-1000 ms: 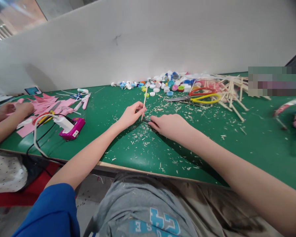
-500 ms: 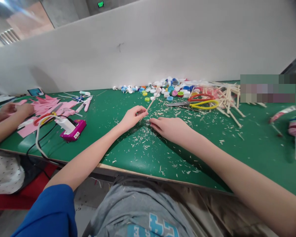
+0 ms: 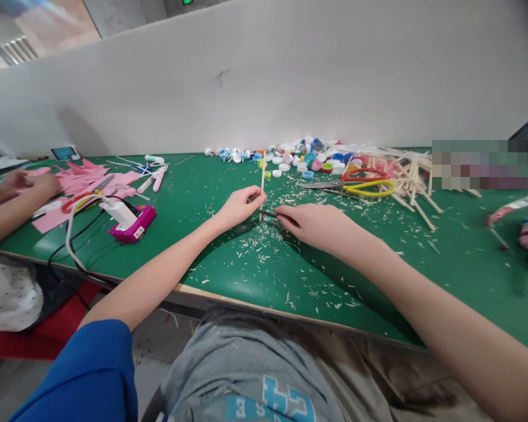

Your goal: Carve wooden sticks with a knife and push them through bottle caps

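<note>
Between the fingertips of my left hand (image 3: 243,205) is a thin wooden stick (image 3: 263,176), held nearly upright with its lower end just above the table. My right hand (image 3: 305,221) is closed around a thin dark blade (image 3: 269,214), whose handle is hidden in the fingers. The blade's tip meets or nearly meets the stick's lower end; contact is hard to make out. Pale wood shavings (image 3: 264,243) lie scattered under and around both hands on the green table (image 3: 233,275).
Scissors with red and yellow handles (image 3: 356,183) lie beyond my right hand, near a heap of wooden sticks (image 3: 411,176) and many bottle caps (image 3: 310,158). To the left are a magenta power strip (image 3: 134,225), pink paper (image 3: 81,179) and another person's hands (image 3: 41,186).
The stick has swung from a rightward tilt to nearly upright. The dark blade now shows at my right hand's fingertips, close against the stick's lower end. The view has shifted slightly.
</note>
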### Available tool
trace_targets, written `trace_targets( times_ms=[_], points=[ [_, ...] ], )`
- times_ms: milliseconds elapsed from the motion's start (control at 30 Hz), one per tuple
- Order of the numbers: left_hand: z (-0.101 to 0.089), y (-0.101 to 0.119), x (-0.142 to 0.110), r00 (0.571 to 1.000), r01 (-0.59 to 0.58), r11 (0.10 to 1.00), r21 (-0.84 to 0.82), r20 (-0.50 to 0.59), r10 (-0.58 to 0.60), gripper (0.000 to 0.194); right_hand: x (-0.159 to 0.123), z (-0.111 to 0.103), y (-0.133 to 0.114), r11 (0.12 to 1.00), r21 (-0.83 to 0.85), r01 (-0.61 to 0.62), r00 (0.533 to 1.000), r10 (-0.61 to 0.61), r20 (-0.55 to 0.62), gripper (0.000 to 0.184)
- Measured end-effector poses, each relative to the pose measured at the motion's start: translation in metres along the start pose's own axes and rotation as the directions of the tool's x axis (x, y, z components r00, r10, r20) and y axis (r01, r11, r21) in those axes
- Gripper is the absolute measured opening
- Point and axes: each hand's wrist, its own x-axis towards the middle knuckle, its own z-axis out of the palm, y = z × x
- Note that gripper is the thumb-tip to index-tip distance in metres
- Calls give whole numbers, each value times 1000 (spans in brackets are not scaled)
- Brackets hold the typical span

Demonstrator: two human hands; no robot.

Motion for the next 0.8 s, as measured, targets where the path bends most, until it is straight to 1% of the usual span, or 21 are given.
trace_targets(
  times_ms=[233, 500, 700, 800],
  points=[
    [0, 4, -1, 1000, 17, 1000, 7, 5, -17, 19, 1, 2, -4, 998, -43, 55, 996, -52, 78, 35],
    [1, -3, 0, 1000, -8, 1000, -14, 21, 8, 20, 1, 6, -4, 993, -109, 56, 997, -50, 50, 35],
    [2, 1, -2, 999, 2, 1000, -16, 44, -1, 20, 3, 9, 1, 987, -151, 54, 998, -52, 17, 42],
    [1, 3, -2, 998, 1, 1000, 25, 58, -2, 21, 4, 11, 1, 981, -188, 39, 999, -36, 17, 44]
  ],
)
